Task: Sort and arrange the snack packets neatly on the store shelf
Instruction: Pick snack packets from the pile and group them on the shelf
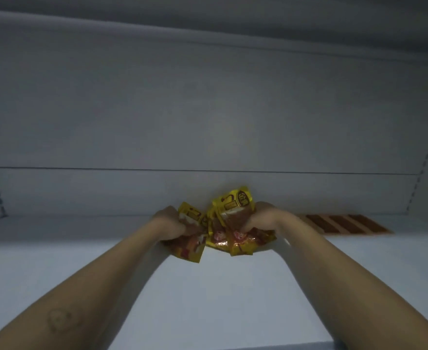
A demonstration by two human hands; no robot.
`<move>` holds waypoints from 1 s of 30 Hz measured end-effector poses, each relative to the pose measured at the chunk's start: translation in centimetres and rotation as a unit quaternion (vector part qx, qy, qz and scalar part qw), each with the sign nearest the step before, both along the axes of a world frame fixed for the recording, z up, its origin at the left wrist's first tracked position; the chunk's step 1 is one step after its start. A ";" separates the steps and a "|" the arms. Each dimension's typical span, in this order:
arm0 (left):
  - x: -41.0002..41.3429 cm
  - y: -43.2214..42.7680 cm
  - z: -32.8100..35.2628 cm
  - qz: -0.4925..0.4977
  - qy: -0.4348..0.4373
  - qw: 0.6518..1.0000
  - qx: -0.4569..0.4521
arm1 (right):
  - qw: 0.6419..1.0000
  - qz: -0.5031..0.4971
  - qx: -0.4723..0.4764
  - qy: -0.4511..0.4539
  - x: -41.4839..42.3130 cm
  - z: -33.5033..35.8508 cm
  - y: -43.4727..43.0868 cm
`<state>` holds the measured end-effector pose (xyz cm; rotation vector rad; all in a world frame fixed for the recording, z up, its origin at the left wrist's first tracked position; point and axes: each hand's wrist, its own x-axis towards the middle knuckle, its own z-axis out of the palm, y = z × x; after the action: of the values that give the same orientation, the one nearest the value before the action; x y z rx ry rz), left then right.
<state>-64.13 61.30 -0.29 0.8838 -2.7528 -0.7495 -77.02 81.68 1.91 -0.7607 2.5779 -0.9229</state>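
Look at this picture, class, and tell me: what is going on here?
A person reaches both arms into a white store shelf. The left hand and right hand grip a bunch of yellow snack packets near its back. The packets overlap at odd angles, not yet lined up. A brown striped sheet lies flat further right.

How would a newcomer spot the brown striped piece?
On the white shelf, follow the back wall right past the right hand. The brown striped piece lies flat there. Unlike the glossy yellow packets being gripped, it is dull and untouched.
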 end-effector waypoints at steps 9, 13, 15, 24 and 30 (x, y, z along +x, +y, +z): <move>-3.1 2.1 -0.4 -0.157 0.049 0.953 -0.253 | 0.992 0.006 0.082 0.099 -2.5 -2.1 1.2; -2.5 2.1 -1.2 -0.242 0.001 0.955 -0.173 | 0.969 0.002 0.204 0.137 -2.9 -1.3 3.0; -2.8 2.2 -1.6 -0.280 -0.034 0.945 -0.166 | 0.954 -0.012 0.248 0.168 -2.8 -0.5 3.6; -3.6 2.2 -1.7 -0.269 -0.120 0.946 -0.138 | 0.947 0.108 0.253 0.165 -1.6 -1.7 2.8; -3.5 1.6 -2.2 -0.250 -0.144 0.946 -0.147 | 0.949 0.123 0.248 0.150 -2.9 -2.2 2.9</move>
<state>-67.64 62.92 -2.45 0.2455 -3.2794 -0.2593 -79.95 84.54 -0.25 -1.0944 2.7028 -0.0705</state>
